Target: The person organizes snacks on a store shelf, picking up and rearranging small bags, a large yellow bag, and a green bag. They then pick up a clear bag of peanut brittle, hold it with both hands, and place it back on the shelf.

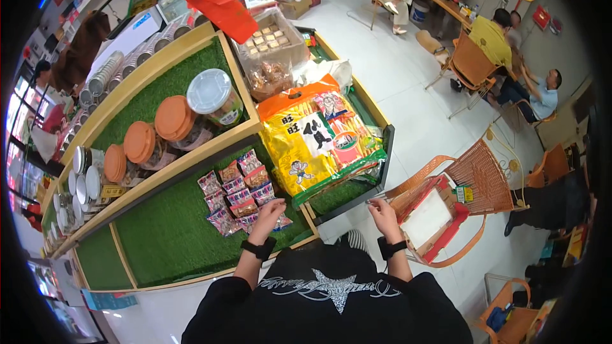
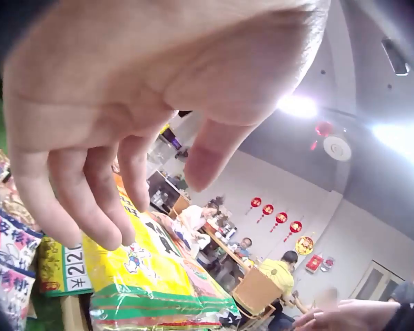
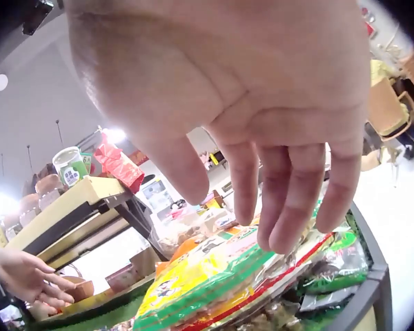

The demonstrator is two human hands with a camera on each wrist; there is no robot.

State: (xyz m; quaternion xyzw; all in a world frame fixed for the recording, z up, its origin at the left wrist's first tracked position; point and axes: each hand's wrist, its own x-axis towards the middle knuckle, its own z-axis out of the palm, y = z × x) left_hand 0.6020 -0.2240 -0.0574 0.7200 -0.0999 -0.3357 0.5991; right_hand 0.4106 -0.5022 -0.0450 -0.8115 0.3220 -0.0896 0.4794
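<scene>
Sitting on the right end of the green-lined display stand (image 1: pixel 153 236), the big yellow snack bag (image 1: pixel 287 134) is pretty much straight ahead of you, just past the gap between your hands. Honestly it's close to square, so I wouldn't swear to a long axis, but it's definitely laid on a slant: orange handle end (image 1: pixel 319 86) pointing away and a bit left, green bottom seam (image 1: pixel 344 178) angled your way. That slant puts its near corner right beside your left hand (image 1: pixel 265 222), so I'd call left the closer one. Your right hand (image 1: pixel 386 220) is further from the bag, just outside the stand's front right corner. Both have fingers apart and loosely bent, thumbs off to the side, nothing pinched that I can see. Small snack packets (image 1: pixel 236 191) lie on the stand's turf by your left, and the wicker chair (image 1: pixel 481 172) is out past the stand's right side.
</scene>
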